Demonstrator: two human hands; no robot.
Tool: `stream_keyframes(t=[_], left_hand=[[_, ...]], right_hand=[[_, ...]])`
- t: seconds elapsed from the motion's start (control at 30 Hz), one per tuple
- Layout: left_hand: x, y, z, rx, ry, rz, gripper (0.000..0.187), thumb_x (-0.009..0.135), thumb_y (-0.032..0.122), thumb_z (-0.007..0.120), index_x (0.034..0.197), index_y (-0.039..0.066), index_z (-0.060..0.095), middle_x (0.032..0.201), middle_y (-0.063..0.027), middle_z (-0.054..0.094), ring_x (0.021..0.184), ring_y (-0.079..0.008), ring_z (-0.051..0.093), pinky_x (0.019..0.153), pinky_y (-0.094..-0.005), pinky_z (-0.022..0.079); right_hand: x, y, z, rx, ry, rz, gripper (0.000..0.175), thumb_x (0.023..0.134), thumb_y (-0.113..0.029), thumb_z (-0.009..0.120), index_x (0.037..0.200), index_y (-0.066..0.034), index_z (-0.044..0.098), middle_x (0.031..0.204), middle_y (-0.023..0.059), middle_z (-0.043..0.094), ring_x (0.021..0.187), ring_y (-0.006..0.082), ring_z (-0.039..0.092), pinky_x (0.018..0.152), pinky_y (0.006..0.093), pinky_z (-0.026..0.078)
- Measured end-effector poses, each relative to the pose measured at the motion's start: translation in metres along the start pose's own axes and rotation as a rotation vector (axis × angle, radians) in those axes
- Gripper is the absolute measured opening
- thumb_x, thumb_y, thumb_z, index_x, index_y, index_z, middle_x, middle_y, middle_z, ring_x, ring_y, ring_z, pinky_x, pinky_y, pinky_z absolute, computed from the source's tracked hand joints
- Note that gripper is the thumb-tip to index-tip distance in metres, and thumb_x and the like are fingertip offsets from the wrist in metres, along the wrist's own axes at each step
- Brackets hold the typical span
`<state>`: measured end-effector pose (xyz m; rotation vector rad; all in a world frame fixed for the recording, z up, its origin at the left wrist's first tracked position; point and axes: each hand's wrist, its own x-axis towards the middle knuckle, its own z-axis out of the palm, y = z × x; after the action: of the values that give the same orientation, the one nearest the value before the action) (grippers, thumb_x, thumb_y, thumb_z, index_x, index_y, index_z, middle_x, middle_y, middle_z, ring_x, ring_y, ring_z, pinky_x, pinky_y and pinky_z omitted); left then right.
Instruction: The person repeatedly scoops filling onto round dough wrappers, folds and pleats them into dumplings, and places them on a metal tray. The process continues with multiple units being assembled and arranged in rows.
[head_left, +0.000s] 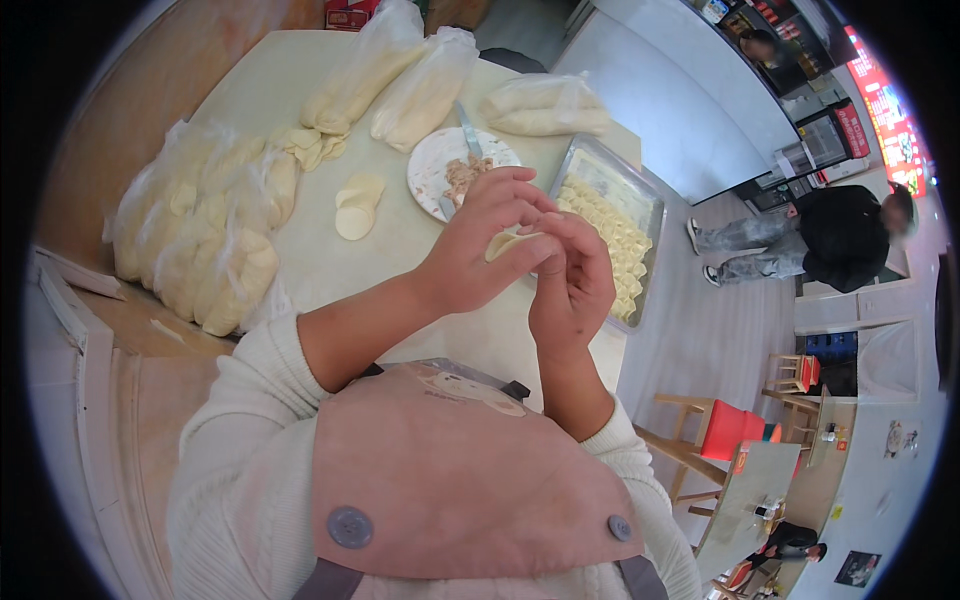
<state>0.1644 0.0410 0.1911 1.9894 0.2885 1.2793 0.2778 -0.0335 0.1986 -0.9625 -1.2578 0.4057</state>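
A pale round dough wrapper (504, 244) is bent between my hands, its folded edge partly hidden by the fingers. My left hand (474, 251) holds its near side, thumb reaching toward the other hand. My right hand (574, 281) pinches the opposite end, fingertips meeting the left ones. Just beyond the left hand sits a white plate (426, 166) with minced filling (463, 176) and a flat metal spreader (468, 129) across it. To the right, behind my right hand, a metal tray (660, 217) holds rows of folded dumplings (619, 240). A short overlapping stack of wrappers (356, 211) lies on the table left of the plate.
Plastic-wrapped dough wrappers (195, 217) are heaped at the table's left. Loose wrappers (311, 148) lie beside long bagged rolls (420, 94); another bag (546, 106) is at the back. A person (840, 232) stands on the floor at right, near red chairs (727, 429).
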Motion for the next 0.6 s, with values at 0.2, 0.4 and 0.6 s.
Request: stream_keyframes(t=[0.2,0.4,0.6], left_hand=[[0.005,0.013,0.000,-0.001,-0.065,-0.005,0.023,0.094,0.019,0.051,0.106,0.004,0.065,0.125,-0.0087,0.060,0.134,-0.0328,0.034,0.110,-0.0463,0.025],[0.005,0.017,-0.006,-0.108,-0.053,0.020,0.025,0.095,0.012,0.045,0.102,0.001,0.066,0.125,-0.0112,0.060,0.139,-0.0332,0.027,0.110,-0.0451,0.025],[-0.001,0.008,-0.004,-0.282,0.039,-0.131,0.029,0.093,0.012,0.042,0.099,0.000,0.068,0.126,-0.0097,0.060,0.141,-0.0329,0.021,0.113,-0.0437,0.018]], right_hand=[[-0.002,-0.013,-0.007,0.198,-0.033,0.203,0.024,0.096,-0.004,0.052,0.119,0.0019,0.057,0.112,0.0120,0.063,0.101,0.0162,0.060,0.084,0.0268,0.051],[-0.004,-0.008,-0.002,0.385,-0.076,0.245,0.030,0.098,-0.008,0.049,0.125,0.0032,0.051,0.120,0.0147,0.060,0.111,0.0188,0.056,0.096,0.0321,0.044],[-0.010,0.004,0.000,0.041,-0.165,0.019,0.048,0.094,-0.031,0.056,0.130,-0.0007,0.049,0.131,0.0164,0.048,0.123,0.0258,0.045,0.101,0.0383,0.038]])
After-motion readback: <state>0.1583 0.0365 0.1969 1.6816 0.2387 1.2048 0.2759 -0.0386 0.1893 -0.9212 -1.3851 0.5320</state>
